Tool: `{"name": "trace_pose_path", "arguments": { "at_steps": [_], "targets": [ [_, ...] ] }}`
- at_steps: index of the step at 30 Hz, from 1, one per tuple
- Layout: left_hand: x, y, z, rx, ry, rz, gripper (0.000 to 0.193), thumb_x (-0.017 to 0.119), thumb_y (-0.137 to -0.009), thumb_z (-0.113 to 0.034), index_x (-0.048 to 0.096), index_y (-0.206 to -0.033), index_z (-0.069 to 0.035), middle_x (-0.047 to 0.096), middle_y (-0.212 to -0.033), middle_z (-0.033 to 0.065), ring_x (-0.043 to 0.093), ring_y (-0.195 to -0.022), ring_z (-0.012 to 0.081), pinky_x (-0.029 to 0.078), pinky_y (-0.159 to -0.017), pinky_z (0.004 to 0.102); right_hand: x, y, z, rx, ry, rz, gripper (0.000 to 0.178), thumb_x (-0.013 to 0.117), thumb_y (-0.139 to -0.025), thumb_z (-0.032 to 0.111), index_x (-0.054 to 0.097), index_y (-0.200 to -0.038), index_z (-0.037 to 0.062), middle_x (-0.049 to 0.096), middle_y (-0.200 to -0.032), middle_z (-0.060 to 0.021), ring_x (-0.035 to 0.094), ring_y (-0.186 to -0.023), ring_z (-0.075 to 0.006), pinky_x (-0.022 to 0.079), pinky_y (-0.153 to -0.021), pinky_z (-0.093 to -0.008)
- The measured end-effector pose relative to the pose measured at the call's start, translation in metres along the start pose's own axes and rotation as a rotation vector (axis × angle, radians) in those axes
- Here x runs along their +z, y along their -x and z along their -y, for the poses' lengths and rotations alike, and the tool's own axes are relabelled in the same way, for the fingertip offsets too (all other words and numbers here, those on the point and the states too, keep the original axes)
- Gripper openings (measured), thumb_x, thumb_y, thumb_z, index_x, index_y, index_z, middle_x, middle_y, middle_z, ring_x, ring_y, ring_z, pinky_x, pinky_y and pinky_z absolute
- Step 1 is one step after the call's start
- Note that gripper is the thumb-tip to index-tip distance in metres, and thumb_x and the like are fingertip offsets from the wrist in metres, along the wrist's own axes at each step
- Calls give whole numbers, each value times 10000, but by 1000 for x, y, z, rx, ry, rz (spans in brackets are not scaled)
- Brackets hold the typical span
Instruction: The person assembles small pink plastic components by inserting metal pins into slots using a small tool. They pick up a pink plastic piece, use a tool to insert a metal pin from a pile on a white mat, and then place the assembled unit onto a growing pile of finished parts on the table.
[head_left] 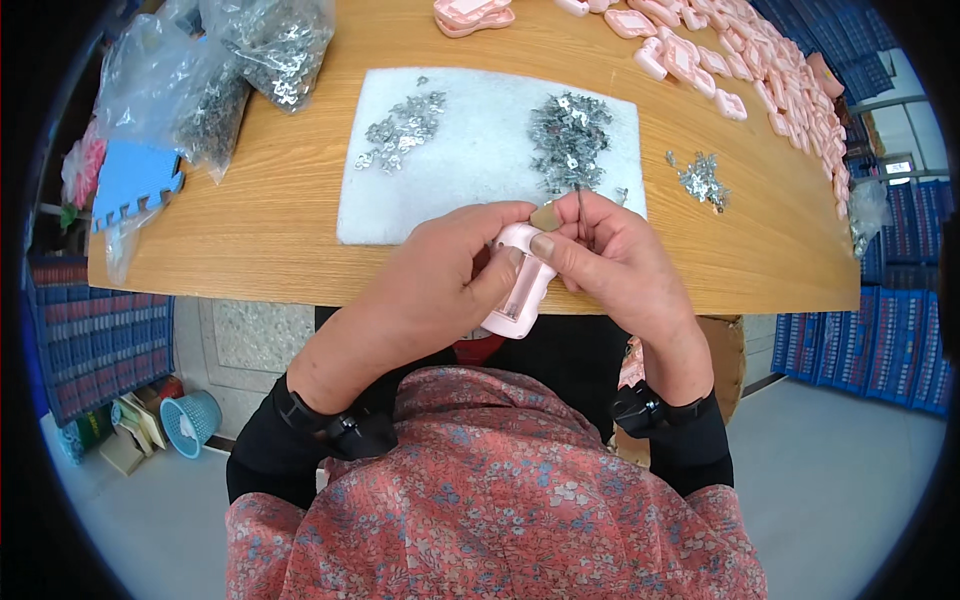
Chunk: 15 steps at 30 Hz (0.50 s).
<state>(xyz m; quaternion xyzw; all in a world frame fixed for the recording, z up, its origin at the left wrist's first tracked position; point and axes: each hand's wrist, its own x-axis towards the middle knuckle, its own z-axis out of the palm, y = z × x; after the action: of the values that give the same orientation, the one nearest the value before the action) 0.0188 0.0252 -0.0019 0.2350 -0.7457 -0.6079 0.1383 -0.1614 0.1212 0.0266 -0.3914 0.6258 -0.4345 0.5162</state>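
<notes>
Between my hands, over the table's near edge, is a pink plastic housing (519,288) with an open battery compartment facing up. My left hand (440,265) is closed around its left side, thumb on the compartment's edge. My right hand (615,255) presses its thumb on the top end, while its fingers hold a thin dark metal tool (581,210). A tan patch (543,215) shows by the right fingertips; I cannot tell what it is. Just beyond lies a white foam sheet (480,160) bearing a dark pile of small metal clips (570,140) and a looser pile of shiny metal pieces (402,130).
More metal pieces (704,182) lie on the wood right of the sheet. Many pink housings (760,60) cover the far right. Clear bags of metal parts (275,50) and a blue foam mat (135,180) occupy the far left. A blue basket (190,422) stands on the floor.
</notes>
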Motion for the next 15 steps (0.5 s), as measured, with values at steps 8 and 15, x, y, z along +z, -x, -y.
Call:
{"name": "trace_pose_path", "arguments": {
  "at_steps": [8, 15],
  "targets": [
    [2, -8, 4, -319, 682, -23, 374, 464, -993, -170, 527, -1318, 2, 612, -926, 45, 550, -692, 114, 443, -595, 231, 4, 8, 5, -70, -191, -109, 196, 639, -963, 119, 583, -1100, -9, 546, -804, 58, 466, -693, -1, 391, -617, -173],
    [-1, -1, 22, -315, 1320, 153, 457, 456, -1013, -266, 471, -1365, 25, 585, -959, 79, 447, -583, 92, 356, -458, 212, 12, 1, -16, -247, -143, -109, 276, 680, -922, 63, 584, -1175, 8, 510, -776, 69, 448, -681, -5, 380, -623, -178]
  ]
}}
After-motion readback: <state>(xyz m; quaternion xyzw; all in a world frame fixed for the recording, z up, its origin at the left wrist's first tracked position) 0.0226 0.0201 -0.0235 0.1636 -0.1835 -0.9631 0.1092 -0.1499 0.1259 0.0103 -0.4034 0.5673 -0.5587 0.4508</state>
